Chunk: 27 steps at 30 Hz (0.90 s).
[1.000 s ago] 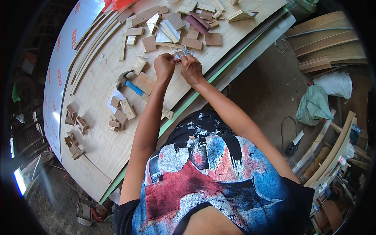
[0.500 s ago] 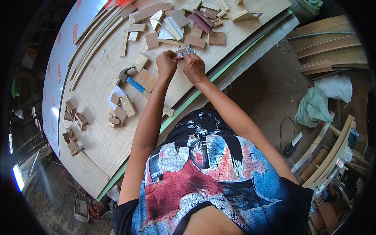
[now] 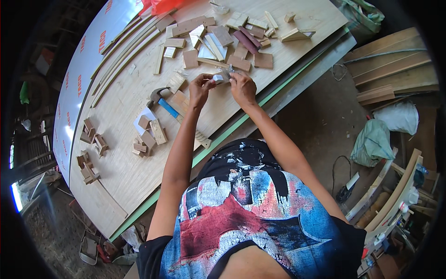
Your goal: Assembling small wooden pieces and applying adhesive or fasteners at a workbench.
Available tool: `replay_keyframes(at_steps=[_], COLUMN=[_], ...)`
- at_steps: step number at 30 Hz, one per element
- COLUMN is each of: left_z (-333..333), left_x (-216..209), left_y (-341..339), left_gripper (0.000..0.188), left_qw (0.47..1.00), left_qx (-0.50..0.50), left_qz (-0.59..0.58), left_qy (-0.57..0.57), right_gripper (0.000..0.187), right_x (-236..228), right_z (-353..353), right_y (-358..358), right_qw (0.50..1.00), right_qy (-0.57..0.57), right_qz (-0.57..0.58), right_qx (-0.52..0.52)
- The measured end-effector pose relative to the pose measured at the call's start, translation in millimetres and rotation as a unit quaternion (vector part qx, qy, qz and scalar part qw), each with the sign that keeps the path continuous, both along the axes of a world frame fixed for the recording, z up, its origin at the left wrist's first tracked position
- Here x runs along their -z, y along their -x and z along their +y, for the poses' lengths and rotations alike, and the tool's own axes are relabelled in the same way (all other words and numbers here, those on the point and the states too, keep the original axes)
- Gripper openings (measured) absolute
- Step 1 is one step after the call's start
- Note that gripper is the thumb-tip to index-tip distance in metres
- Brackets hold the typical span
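Note:
Both my hands meet over the plywood table top (image 3: pixel 125 172). My left hand (image 3: pixel 200 87) and my right hand (image 3: pixel 242 87) pinch a small pale, shiny packet (image 3: pixel 220 76) between their fingertips. Just left of my left hand lies a hammer with a blue handle (image 3: pixel 162 102) beside a flat wood block (image 3: pixel 179 100). Beyond my hands are several cut wood offcuts (image 3: pixel 232 42), flat and wedge-shaped.
Small wood blocks (image 3: pixel 148 137) cluster at the left with a white paper scrap, more blocks (image 3: pixel 90 149) nearer the far edge. Long thin wood strips (image 3: pixel 125 51) lie beside a white panel (image 3: pixel 88 69). Planks (image 3: pixel 390 65), a green cloth (image 3: pixel 371 144) and a cable lie on the floor at right.
My hands stay together on the small packet, working it with the fingertips. The view has shifted slightly, so the table things sit a little lower in the picture.

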<state>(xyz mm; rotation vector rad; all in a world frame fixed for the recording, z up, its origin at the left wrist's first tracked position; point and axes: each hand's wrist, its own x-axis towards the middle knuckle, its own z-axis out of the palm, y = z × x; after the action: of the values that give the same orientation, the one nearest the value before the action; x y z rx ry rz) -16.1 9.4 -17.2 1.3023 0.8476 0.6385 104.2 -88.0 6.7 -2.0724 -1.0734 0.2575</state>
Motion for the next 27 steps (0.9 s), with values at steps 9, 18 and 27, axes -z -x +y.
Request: replay_keyframes(at_steps=[9,18,27], left_z=[-4,-11,-9], left_x=[-8,-14,-17], left_y=[-11,-6,-10], left_gripper=[0.013,0.030,0.028], left_qw=[0.980,0.950,0.950], left_qx=[-0.068,0.050,0.029], left_qz=[0.103,0.121,0.159], left_qy=[-0.154,-0.283,-0.265], right_gripper=[0.014,0.018,0.016], right_x=[-4,-4,-19], right_z=[-9,-13,-16], right_y=[5,6,6], right_qw=[0.996,0.985,0.996], right_qy=[-0.002,0.039,0.039], right_qz=[0.019,0.168,0.045], right_qx=[-0.088,-0.028,-0.063])
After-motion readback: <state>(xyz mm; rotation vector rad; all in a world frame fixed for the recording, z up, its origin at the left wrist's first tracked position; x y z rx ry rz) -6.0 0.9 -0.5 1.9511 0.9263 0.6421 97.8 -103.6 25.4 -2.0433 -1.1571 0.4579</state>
